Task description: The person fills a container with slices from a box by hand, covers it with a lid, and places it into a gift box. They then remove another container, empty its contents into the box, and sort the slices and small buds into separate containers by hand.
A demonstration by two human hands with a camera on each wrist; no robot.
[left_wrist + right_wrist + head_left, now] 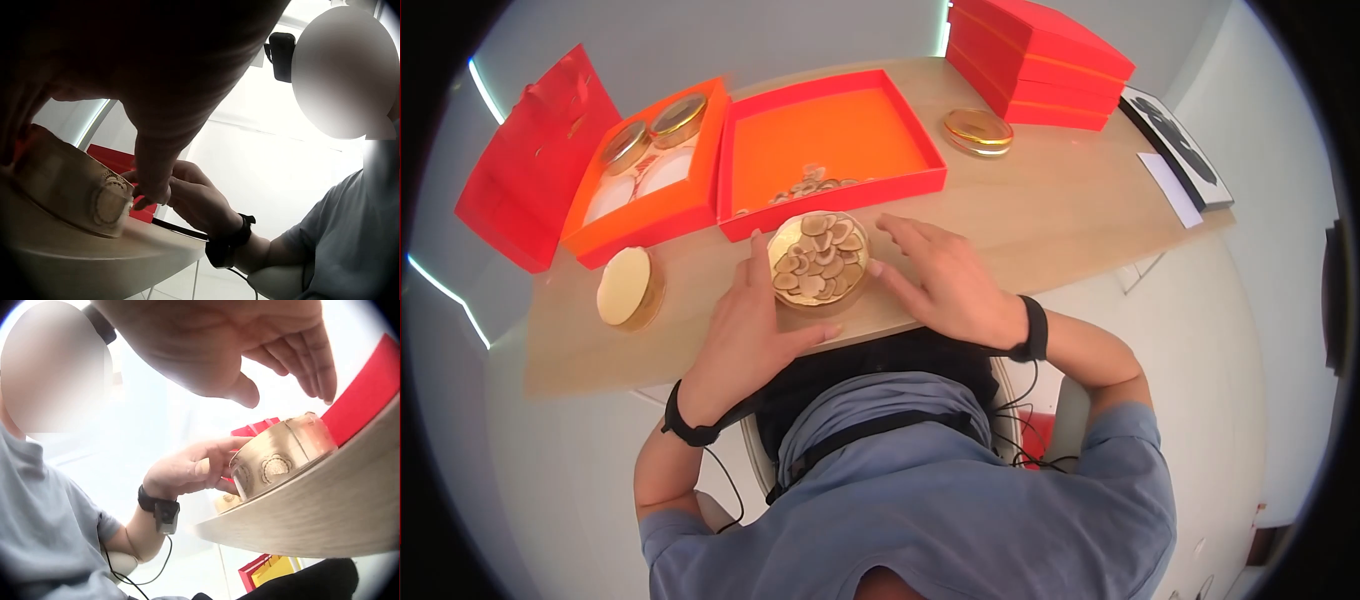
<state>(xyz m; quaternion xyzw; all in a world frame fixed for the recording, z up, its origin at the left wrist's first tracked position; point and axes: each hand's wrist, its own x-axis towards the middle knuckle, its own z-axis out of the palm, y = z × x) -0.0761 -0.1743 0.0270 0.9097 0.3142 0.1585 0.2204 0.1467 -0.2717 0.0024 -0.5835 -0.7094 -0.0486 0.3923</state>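
A round clear tub (256, 469) with a gold band and printed medallions stands near the table's front edge. Thin brown-rimmed dried slices (825, 262) lie spread over its top. My left hand (745, 335) is at the tub's left side, fingers extended along the wall and thumb pointing right. On the other side, my right hand (945, 285) hovers with loosely straight fingers, its fingertips just off the rim. From the right wrist, the right palm (231, 350) shows above the tub with nothing in it.
More slices (815, 186) lie in an open red box tray (735, 160) behind the tub. Left of it are a second tub (625, 288), an orange-lined box (710, 110) with lidded jars, and a red bag (530, 170). A gold lid (978, 130) and stacked red boxes (1040, 70) stand at back right.
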